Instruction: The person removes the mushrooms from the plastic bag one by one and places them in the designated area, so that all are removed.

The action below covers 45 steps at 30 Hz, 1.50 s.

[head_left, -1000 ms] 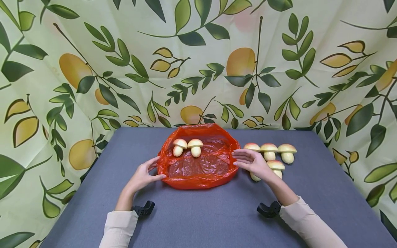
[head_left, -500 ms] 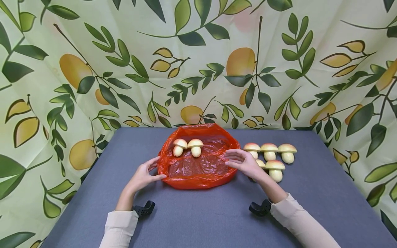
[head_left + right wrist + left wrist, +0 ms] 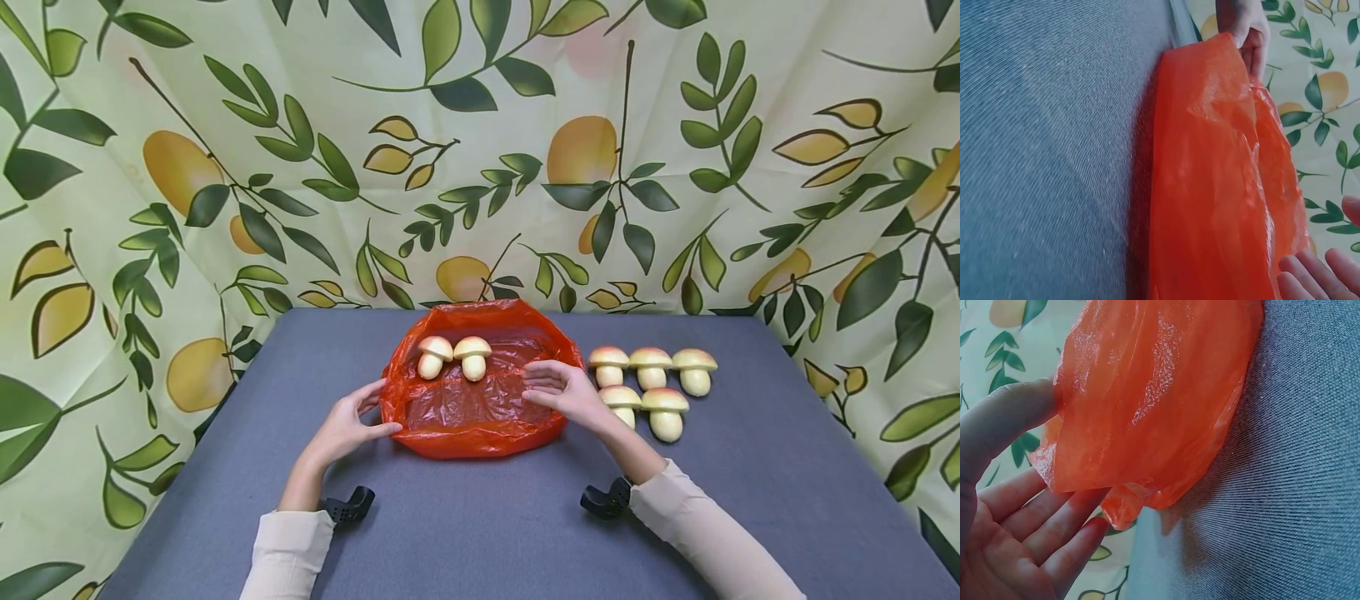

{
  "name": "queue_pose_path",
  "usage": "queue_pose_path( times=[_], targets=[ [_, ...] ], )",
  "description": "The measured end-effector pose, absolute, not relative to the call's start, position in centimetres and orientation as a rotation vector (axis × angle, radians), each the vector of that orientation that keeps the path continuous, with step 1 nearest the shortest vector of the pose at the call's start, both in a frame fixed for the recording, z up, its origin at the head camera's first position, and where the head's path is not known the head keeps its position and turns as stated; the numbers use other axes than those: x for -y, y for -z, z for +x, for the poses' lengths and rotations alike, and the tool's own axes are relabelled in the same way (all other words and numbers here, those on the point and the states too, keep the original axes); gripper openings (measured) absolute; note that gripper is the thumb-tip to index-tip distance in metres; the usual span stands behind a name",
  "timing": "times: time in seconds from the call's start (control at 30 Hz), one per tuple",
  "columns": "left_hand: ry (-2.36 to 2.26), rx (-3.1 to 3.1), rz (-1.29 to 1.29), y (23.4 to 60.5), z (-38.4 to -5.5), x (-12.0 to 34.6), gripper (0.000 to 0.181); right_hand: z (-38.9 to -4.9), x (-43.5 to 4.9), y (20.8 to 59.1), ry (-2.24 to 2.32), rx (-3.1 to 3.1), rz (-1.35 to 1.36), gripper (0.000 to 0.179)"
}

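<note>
A red plastic bag (image 3: pixel 480 443) lies on the cloth in the head view, its mouth spread wide. Inside, toward the back left, two toy mushrooms (image 3: pixel 473 358) sit side by side. My left hand (image 3: pixel 348 425) holds the bag's left edge, thumb at the front and fingers further back. In the left wrist view the thumb tip and some fingertips are partly covered by the red film (image 3: pixel 1160 406). My right hand (image 3: pixel 566 396) is over the right part of the bag, fingers extended together and pointing left, nothing in it. Its fingertips (image 3: pixel 1310 275) show beside the bag in the right wrist view.
Several more toy mushrooms (image 3: pixel 651 367) lie in two rows right of the bag, close to my right forearm. A grey-blue cloth (image 3: pixel 480 533) covers the table. A leaf-and-fruit patterned curtain (image 3: pixel 480 167) hangs behind it and along both sides.
My right hand has moved left from the bag's right rim to over its interior, uncovering the mushrooms on the right. My left hand and the two mushrooms in the bag have stayed put.
</note>
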<state>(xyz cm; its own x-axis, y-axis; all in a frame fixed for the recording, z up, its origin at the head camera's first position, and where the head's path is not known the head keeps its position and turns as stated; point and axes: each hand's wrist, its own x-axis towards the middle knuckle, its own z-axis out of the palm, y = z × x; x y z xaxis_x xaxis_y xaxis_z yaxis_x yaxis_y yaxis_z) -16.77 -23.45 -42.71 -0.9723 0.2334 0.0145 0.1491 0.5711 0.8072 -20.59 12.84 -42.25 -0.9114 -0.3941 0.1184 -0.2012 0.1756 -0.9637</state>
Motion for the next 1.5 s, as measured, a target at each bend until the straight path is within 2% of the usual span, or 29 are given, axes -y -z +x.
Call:
queue_pose_path(
  times=[0.6,1.1,1.5],
  targets=[
    [-1.411,-2.705,0.328,43.0,-16.9,23.4,0.074,-21.4,-9.7,42.9,1.737,-2.331,-0.532,0.045],
    [-1.409,-2.705,0.332,43.1,-16.9,23.4,0.075,-23.0,-7.2,43.4,1.704,-2.381,-0.369,0.045],
    [-1.409,-2.700,0.335,43.1,-16.9,23.4,0.075,-24.3,-5.6,43.3,1.651,-2.555,-0.124,0.045]
  ],
)
